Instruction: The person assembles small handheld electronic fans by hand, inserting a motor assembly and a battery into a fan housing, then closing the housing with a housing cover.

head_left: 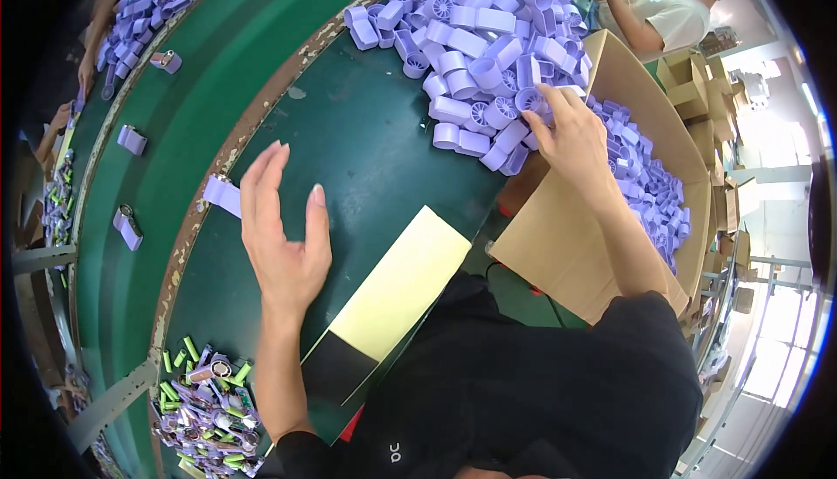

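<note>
Bright windows (776,361) in a pale wall (785,207), green worktable (366,139) beside a green conveyor (227,61)

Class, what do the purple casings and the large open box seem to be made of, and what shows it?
Purple casings: probably plastic, smooth and satin, given their uniform colour, thin walls and soft highlights.
Large open box: likely cardboard, matt, given its plain brown sides and fold-out flap.

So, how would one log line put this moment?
left hand: open, near loose part; right hand: at purple pile; yellow strip: at table edge; box: purple parts inside
</note>
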A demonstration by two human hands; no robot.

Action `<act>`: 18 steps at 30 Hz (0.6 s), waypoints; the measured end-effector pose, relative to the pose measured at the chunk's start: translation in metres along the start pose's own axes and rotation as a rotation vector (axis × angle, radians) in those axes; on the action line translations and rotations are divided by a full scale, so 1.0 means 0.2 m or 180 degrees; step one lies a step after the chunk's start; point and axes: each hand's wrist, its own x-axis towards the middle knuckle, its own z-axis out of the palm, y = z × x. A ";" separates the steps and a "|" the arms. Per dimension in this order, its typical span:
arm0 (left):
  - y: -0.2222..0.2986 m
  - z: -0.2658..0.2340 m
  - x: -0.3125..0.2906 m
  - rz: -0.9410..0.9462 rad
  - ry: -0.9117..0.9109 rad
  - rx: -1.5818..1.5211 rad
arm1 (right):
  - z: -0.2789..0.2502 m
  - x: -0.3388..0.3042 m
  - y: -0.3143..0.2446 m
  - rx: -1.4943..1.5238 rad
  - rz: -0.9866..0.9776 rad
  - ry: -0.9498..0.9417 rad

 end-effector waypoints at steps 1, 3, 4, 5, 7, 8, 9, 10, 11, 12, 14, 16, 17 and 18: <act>0.02 -0.01 -0.02 -0.0021 0.0022 -0.0058 | 0.01 0.00 0.00 0.0029 -0.0043 0.0128; 0.07 -0.03 -0.07 -0.0078 0.0028 -0.0015 | -0.03 0.01 -0.02 0.0241 0.0148 0.0241; 0.09 -0.02 -0.09 -0.0105 0.0038 -0.0079 | -0.05 0.01 -0.04 0.0441 0.0353 0.0327; 0.11 -0.02 -0.12 -0.0127 0.0047 -0.0149 | -0.07 0.01 -0.05 0.0439 0.0347 0.0339; 0.16 -0.01 -0.15 -0.0107 -0.0052 -0.0285 | -0.14 -0.01 -0.08 0.0795 0.0368 0.0616; 0.19 0.00 -0.17 -0.0064 -0.0065 -0.0257 | -0.19 -0.02 -0.12 0.0970 0.0424 0.0516; 0.22 0.02 -0.19 -0.0019 -0.0077 -0.0230 | -0.24 -0.03 -0.16 0.0966 0.0407 0.0519; 0.24 0.02 -0.21 0.0110 -0.0130 -0.0186 | -0.28 -0.04 -0.21 0.1232 -0.0108 0.0103; 0.27 0.03 -0.22 0.0085 -0.0120 -0.0181 | -0.30 -0.06 -0.25 0.1485 -0.0612 -0.0333; 0.30 0.03 -0.21 0.0347 -0.0175 0.0166 | -0.30 -0.05 -0.30 0.1593 -0.1203 -0.0772; 0.33 0.02 -0.23 0.0643 -0.0383 0.0693 | -0.27 -0.04 -0.44 0.1839 -0.2012 -0.1708; 0.29 0.02 -0.27 0.0490 -0.0850 0.0712 | -0.23 -0.06 -0.58 0.2091 -0.2251 -0.2551; 0.24 0.02 -0.33 0.0305 -0.1069 0.0456 | -0.22 -0.05 -0.64 0.2165 -0.2486 -0.2679; 0.22 0.01 -0.38 0.0072 -0.1057 0.0268 | -0.21 -0.03 -0.69 0.2267 -0.2521 -0.2374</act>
